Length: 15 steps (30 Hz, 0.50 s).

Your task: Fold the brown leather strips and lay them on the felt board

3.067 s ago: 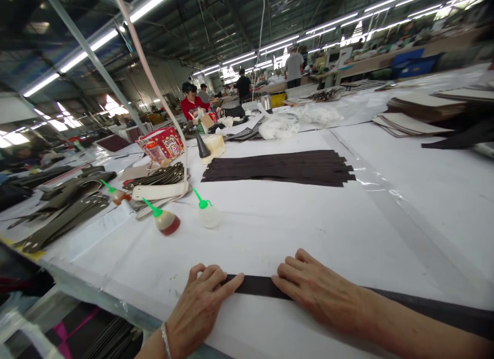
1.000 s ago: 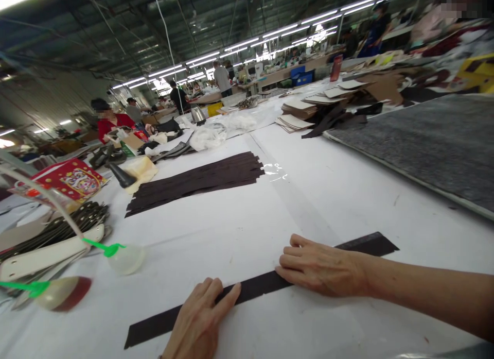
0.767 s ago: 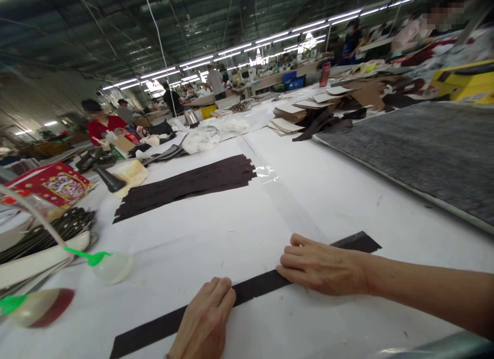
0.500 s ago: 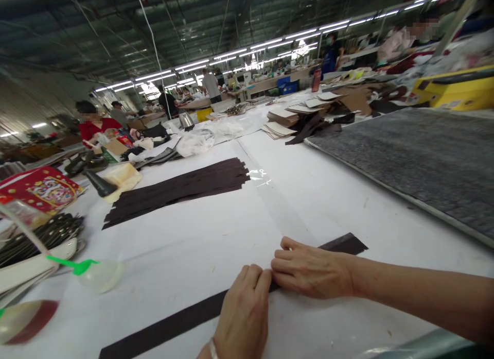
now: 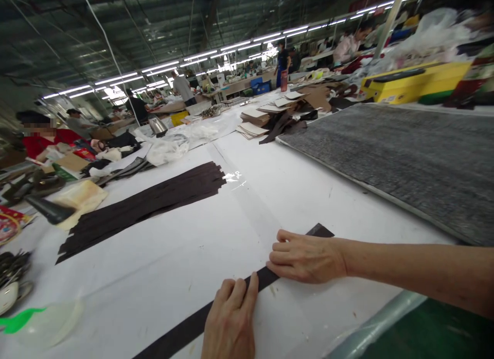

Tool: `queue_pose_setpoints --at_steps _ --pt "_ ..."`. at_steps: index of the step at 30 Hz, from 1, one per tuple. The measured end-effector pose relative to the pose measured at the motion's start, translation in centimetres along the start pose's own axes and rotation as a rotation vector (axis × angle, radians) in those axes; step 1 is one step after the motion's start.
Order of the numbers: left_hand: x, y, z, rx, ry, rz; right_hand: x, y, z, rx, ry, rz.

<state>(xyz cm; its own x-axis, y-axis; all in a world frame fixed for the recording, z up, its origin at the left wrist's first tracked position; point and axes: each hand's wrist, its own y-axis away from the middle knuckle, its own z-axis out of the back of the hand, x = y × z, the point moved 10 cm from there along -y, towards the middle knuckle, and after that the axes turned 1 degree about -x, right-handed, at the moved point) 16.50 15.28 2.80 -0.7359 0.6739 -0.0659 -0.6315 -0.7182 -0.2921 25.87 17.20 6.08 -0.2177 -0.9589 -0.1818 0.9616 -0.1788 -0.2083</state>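
Note:
A long dark brown strip of leather-like material point(image 5: 181, 328) lies slantwise across the white tabletop in front of me. My left hand point(image 5: 232, 315) rests over its middle, fingers stretched and slightly apart, with the fingertips at the strip's far edge. Farther up the strip, my right hand point(image 5: 304, 257) has its fingers curled and pressed together on it; the thumb and the part of the strip under this hand are hidden. The strip's far end shows beyond my right wrist. Behind my hands lies a row of similar dark strips point(image 5: 142, 209), laid close together.
A grey textured board point(image 5: 393, 158) covers the right side of the table point(image 5: 162, 281). Stacked pale pieces point(image 5: 254, 117) and a yellow box point(image 5: 417, 83) stand beyond it. At left are a squeeze bottle with a green nozzle point(image 5: 50, 323) and a dark-handled tool point(image 5: 52, 208). Other people work farther back.
The view has turned right, so things appear shifted left. My left hand has moved away from my right along the strip, opening a gap between them; its fingers have straightened somewhat.

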Motion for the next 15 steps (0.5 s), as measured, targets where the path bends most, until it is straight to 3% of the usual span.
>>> queue_pose_setpoints --at_steps 4,9,15 --pt "-0.4 -0.2 -0.4 0.007 -0.086 -0.048 -0.4 1.0 0.3 0.005 0.017 -0.003" --pt "-0.3 -0.4 -0.1 -0.007 -0.171 0.027 -1.0 2.4 0.7 0.013 0.052 -0.011" --pt "-0.5 -1.2 0.0 -0.044 -0.07 0.015 -1.6 4.3 0.9 0.057 0.068 -0.038"
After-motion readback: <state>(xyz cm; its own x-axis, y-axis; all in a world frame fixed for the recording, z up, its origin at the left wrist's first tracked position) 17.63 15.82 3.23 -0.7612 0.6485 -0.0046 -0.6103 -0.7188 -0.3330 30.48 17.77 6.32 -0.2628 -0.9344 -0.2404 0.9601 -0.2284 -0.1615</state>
